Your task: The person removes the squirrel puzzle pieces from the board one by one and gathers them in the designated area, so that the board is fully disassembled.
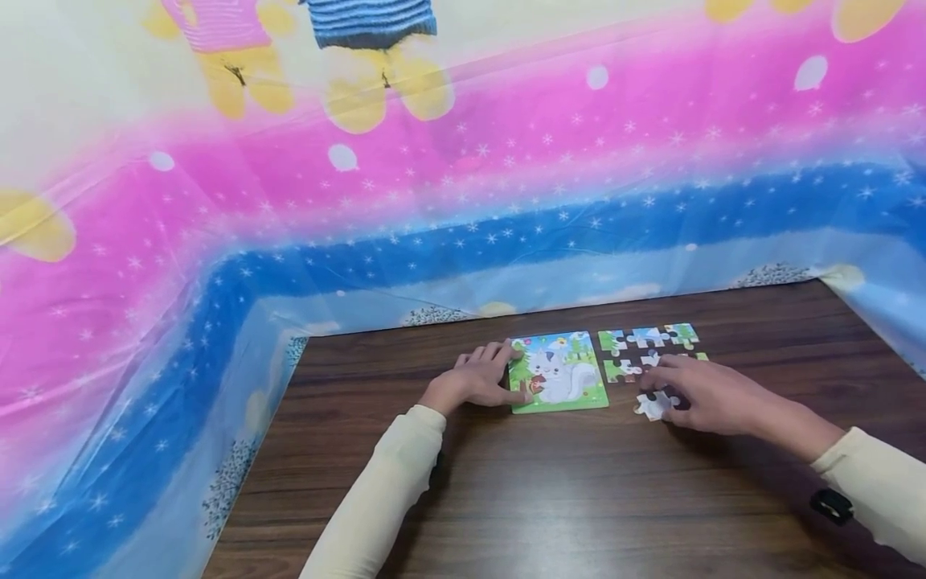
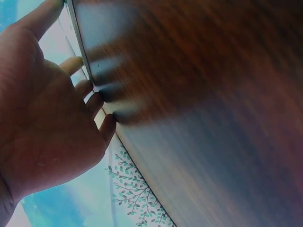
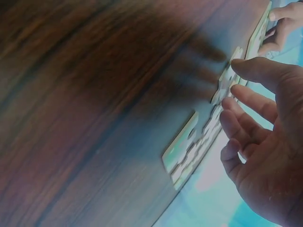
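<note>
My left hand (image 1: pixel 481 378) rests at the left side of a square picture puzzle (image 1: pixel 560 374), which shows a white squirrel on green grass. Its thumb and index finger lie over the left edge, the other fingers stretched towards the back. At the puzzle's right, my right hand (image 1: pixel 712 396) pinches a mostly white jigsaw piece (image 1: pixel 651 408) between thumb and fingers, close over the tabletop. In the right wrist view the thumb and index fingertips meet that jigsaw piece (image 3: pixel 221 90), the remaining fingers loosely bent. The right hand hides part of the loose pieces behind it.
Several loose jigsaw pieces (image 1: pixel 647 338) lie in rows right of the picture, near the table's back. The dark wooden table (image 1: pixel 535 498) ends against a pink and blue patterned cloth (image 1: pixel 434 201) at the back and sides. A black wristband device (image 1: pixel 832 506) shows by the right sleeve.
</note>
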`<state>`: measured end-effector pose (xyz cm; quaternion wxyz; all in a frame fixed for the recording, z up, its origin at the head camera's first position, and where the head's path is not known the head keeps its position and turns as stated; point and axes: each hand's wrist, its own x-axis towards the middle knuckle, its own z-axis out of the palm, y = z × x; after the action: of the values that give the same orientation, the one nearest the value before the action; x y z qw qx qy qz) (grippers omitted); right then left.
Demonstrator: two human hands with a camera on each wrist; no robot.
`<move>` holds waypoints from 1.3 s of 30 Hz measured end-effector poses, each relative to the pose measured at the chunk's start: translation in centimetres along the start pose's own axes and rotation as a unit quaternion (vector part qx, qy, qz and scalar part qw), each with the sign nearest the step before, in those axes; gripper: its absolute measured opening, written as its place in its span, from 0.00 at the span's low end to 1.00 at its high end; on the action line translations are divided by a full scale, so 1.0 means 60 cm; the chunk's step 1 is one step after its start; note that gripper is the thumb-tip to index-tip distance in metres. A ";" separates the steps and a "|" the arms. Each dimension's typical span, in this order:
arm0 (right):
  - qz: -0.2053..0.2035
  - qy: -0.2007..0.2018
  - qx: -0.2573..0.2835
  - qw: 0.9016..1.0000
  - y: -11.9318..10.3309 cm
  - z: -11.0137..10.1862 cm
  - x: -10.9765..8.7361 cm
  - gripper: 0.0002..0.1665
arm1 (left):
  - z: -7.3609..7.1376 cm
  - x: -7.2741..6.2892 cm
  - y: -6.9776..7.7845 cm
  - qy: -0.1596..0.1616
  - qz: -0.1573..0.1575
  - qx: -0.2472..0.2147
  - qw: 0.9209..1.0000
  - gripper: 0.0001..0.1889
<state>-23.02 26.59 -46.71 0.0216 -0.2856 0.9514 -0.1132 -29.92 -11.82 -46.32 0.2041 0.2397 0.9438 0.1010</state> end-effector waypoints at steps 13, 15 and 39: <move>-0.006 -0.004 -0.003 1.000 0.017 0.002 -0.020 0.22 | 0.014 0.020 -0.013 0.002 -0.010 0.006 1.000 0.51; -0.008 -0.002 -0.005 1.000 0.021 0.001 -0.023 0.23 | 0.014 0.019 -0.013 0.000 -0.010 0.008 1.000 0.51; -0.024 -0.010 0.055 0.998 -0.129 0.012 0.144 0.32 | -0.005 0.004 -0.017 -0.016 0.019 -0.032 0.999 0.58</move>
<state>-26.00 15.45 -45.47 0.0438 -0.3074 0.9365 -0.1632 -30.66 -12.64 -46.44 0.2252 0.2525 0.9319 0.1306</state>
